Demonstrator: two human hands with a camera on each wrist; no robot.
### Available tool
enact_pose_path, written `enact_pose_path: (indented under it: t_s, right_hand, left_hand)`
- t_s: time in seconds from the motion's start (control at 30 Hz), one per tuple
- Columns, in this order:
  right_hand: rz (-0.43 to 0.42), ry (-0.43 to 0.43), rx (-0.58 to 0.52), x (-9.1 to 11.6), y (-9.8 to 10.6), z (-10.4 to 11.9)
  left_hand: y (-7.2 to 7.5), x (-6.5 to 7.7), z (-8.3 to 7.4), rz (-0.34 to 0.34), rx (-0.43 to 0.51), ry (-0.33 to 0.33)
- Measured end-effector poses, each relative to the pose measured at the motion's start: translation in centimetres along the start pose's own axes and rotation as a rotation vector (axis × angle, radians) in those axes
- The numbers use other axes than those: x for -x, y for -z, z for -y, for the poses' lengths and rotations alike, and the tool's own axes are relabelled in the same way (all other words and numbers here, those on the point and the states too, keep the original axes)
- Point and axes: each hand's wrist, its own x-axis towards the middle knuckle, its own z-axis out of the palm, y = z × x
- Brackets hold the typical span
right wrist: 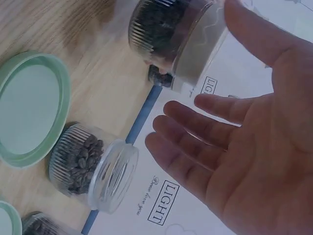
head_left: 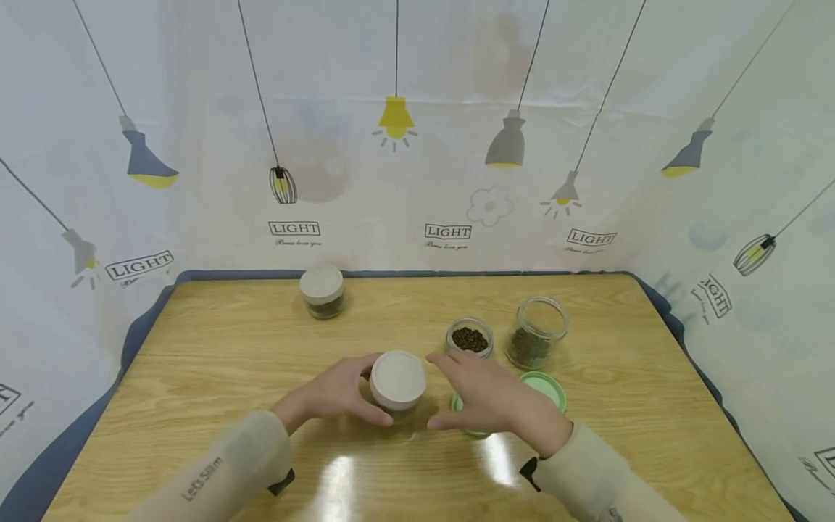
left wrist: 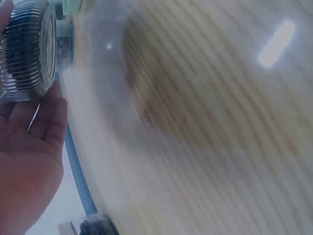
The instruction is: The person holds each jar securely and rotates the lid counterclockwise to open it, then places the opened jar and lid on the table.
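Note:
A ribbed glass jar (left wrist: 29,54) with dark contents and a white lid (head_left: 398,380) is at the middle of the table. My left hand (head_left: 335,391) grips it from the left, thumb in front and fingers behind; the left wrist view shows its base raised off the table. To the right of this jar, my right hand (head_left: 485,395) holds nothing, its thumb and fingers spread towards the lid. A small open jar (right wrist: 85,164) of dark beans stands beyond the right hand. One green-rimmed lid (head_left: 479,435) lies partly hidden beneath that hand.
A larger open glass jar (head_left: 536,333), partly filled, stands at the right. Before it lies another green-rimmed lid (head_left: 551,389). At the back left is a white-lidded jar (head_left: 322,293). A printed curtain (head_left: 365,181) surrounds the wooden table's (head_left: 228,348) back and sides.

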Motion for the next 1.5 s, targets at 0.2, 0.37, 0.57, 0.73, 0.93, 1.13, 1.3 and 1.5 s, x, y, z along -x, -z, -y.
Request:
enact_pose_path:
  t_s: [0.2, 0.37, 0.57, 0.73, 0.93, 1.13, 1.3, 1.5]
  right_hand:
    - [-0.025, -0.001, -0.008, -0.3, 0.1, 1.0]
    - [-0.06, -0.045, 0.036, -0.6, 0.0, 2.0]
    - [-0.127, -0.065, 0.115, -1.3, -0.6, 2.9]
    - [-0.178, -0.053, 0.134, -1.5, -1.0, 3.5]
    - [-0.175, -0.049, 0.145, -1.7, -1.4, 3.7]
    - [-0.172, -0.049, 0.138, -1.8, -1.7, 3.7]
    - [-0.184, -0.064, 0.155, -1.7, -1.9, 3.8]
    - [-0.19, -0.089, 0.147, -1.7, -2.1, 3.8]
  left_hand:
    - [-0.9, -0.4, -0.5, 0.026, 0.001, -0.024]
    - [-1.4, -0.6, -0.7, 0.04, 0.0, -0.011]
    - [-1.7, -1.0, -0.6, 0.052, -0.002, -0.005]
    - [-2.0, -1.1, -0.6, 0.05, -0.001, -0.008]
    - [-2.4, -1.1, -0.9, 0.04, 0.023, -0.013]
    - [-2.2, -0.5, -3.0, 0.038, 0.053, -0.01]
    - [-2.6, -0.7, -2.2, 0.028, 0.042, -0.036]
    - [-3.2, -1.1, -0.8, 0.027, 0.038, -0.054]
